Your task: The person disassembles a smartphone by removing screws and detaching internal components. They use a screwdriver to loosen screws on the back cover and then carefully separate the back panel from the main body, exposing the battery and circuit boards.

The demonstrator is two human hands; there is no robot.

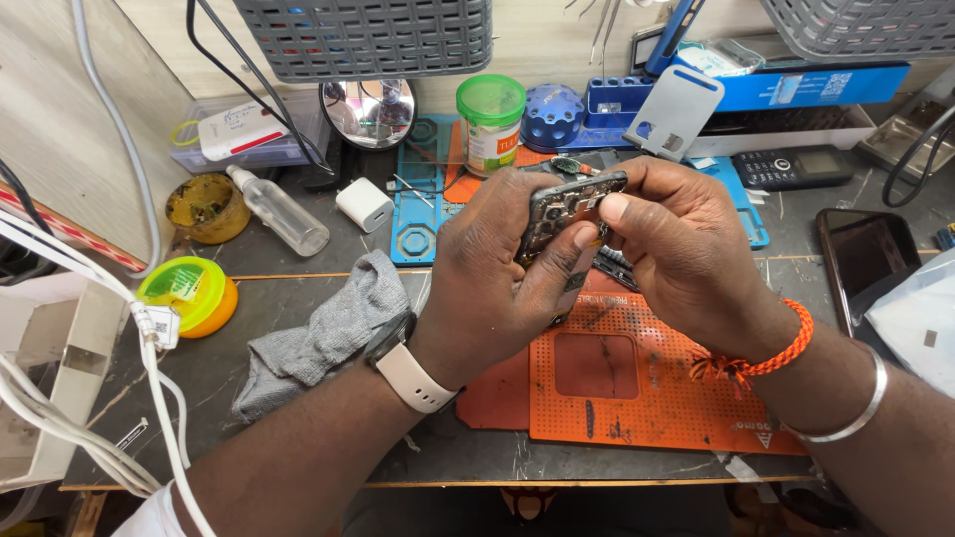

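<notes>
Both hands are raised over the middle of the counter point(298, 261), working on an opened phone point(569, 209) with its back off and inner boards showing. The left hand point(497, 283) wraps its fingers around the phone's lower half, thumb laid up along one side, which holds it steady and tilted toward the person. The right hand point(686, 249) pinches the phone's upper edge, thumb tip pressing at the exposed top, seemingly to work on a small part there. Below them lies an orange repair mat point(637, 388), apparently to catch anything dropped. A grey cloth point(328, 338) lies crumpled towards the left edge, a clear spray bottle point(281, 211) behind it, and a dark phone point(867, 261) rests near the right edge.
</notes>
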